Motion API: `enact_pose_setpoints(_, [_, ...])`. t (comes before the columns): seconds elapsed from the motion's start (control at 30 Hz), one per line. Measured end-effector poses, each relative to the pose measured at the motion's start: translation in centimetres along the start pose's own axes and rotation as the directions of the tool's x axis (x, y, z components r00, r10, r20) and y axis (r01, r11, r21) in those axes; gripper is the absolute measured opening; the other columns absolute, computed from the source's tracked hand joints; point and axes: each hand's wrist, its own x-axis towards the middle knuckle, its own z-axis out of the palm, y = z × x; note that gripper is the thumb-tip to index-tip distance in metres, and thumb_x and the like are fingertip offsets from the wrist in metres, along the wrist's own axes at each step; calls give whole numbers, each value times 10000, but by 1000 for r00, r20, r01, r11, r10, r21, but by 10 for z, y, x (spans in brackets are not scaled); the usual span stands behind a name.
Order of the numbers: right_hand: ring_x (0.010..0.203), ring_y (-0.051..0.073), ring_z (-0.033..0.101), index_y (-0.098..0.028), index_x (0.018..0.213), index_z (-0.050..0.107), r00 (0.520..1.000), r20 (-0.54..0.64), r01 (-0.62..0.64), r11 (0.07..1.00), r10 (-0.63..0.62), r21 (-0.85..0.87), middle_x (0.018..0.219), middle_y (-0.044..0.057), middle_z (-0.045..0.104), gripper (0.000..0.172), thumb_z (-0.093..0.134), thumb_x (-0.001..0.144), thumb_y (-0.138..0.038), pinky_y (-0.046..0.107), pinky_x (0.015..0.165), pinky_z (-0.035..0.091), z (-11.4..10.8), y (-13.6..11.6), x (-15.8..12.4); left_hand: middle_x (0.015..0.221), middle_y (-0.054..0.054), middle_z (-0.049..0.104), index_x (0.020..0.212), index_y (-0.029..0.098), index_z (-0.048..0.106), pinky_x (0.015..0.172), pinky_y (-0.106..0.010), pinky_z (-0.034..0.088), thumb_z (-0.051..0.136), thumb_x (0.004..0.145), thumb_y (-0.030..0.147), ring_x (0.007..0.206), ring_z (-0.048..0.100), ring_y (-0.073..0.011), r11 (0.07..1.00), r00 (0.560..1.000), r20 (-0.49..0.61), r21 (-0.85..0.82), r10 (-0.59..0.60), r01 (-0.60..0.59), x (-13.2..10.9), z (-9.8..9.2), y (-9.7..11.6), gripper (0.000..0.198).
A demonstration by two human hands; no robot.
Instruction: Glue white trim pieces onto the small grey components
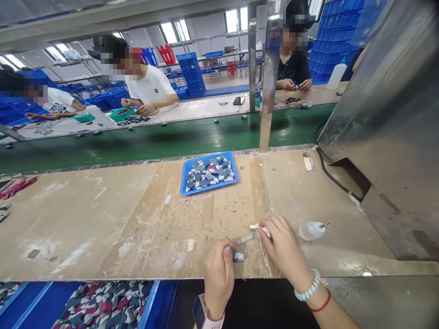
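My left hand (219,265) is closed, thumb on top, around a small dark blue and white part (238,255) whose pale end sticks out to the right. Just above it is a flat grey strip (244,239); I cannot tell whether it lies on the table or touches my fingers. My right hand (279,237) pinches a small, thin white piece (254,226) between thumb and fingertips, a little above the table. Farther back, a blue tray (181,187) holds many small dark blue, white and a few red parts.
A clear squeeze bottle (312,230) lies right of my right hand. A cutter-like tool (308,161) and black cable (338,183) are by the metal housing (387,137). Behind the worktable (113,205) runs a green conveyor (192,137); several co-workers sit beyond. A blue crate (151,301) is below.
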Motion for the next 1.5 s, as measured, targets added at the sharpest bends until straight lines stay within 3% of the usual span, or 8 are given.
enact_pose_setpoints(0.2, [859, 184, 578, -208, 1002, 632, 995, -17, 103, 975, -101, 196, 927, 38, 621, 114, 565, 1015, -117, 307, 744, 526, -2, -34, -33, 814, -26, 661, 937, 206, 605, 672, -271, 465, 332, 1103, 276, 742, 652, -178, 998, 998, 2, -11, 61, -61, -4, 2, -3, 328])
enact_pose_setpoints(0.37, [787, 199, 563, -173, 997, 664, 987, -81, 152, 978, -141, 140, 887, 69, 616, 166, 566, 977, -41, 322, 670, 525, 22, -49, -45, 825, -19, 657, 960, 205, 595, 681, -256, 478, 336, 1099, 240, 745, 651, -163, 997, 997, 3, -1, 83, -83, -5, 0, -3, 296])
enact_pose_setpoints(0.57, [773, 212, 554, -136, 1067, 677, 978, -150, 160, 984, -148, 74, 881, 94, 619, 192, 582, 956, -12, 337, 642, 509, 39, -51, -50, 824, -17, 657, 971, 204, 595, 673, -247, 480, 348, 1098, 235, 740, 650, -155, 993, 994, -4, 28, 114, -113, -5, 0, -1, 280])
enact_pose_setpoints(1.0, [797, 238, 566, -127, 1032, 637, 974, -154, 169, 986, -167, 1, 889, 104, 633, 175, 512, 976, -18, 374, 699, 520, 46, -51, -57, 797, -27, 658, 936, 163, 599, 624, -268, 488, 348, 1113, 283, 708, 635, -157, 975, 978, -1, 86, 207, -207, -8, 0, -3, 330])
enact_pose_setpoints(1.3, [724, 188, 560, -163, 960, 646, 974, -207, 116, 986, -89, 123, 817, 55, 624, 152, 546, 973, -49, 323, 647, 505, 37, -50, -60, 820, -24, 674, 935, 153, 597, 643, -263, 523, 350, 1108, 235, 733, 670, -145, 986, 988, -34, 77, 148, -145, -8, -1, -4, 312])
enact_pose_setpoints(1.5, [745, 194, 587, -166, 987, 675, 975, -203, 115, 984, -86, 138, 829, 59, 644, 169, 552, 979, -50, 330, 669, 527, 43, -56, -52, 801, -26, 672, 928, 155, 604, 623, -259, 522, 365, 1100, 222, 723, 676, -151, 984, 988, -38, 96, 153, -148, -6, -3, -1, 302])
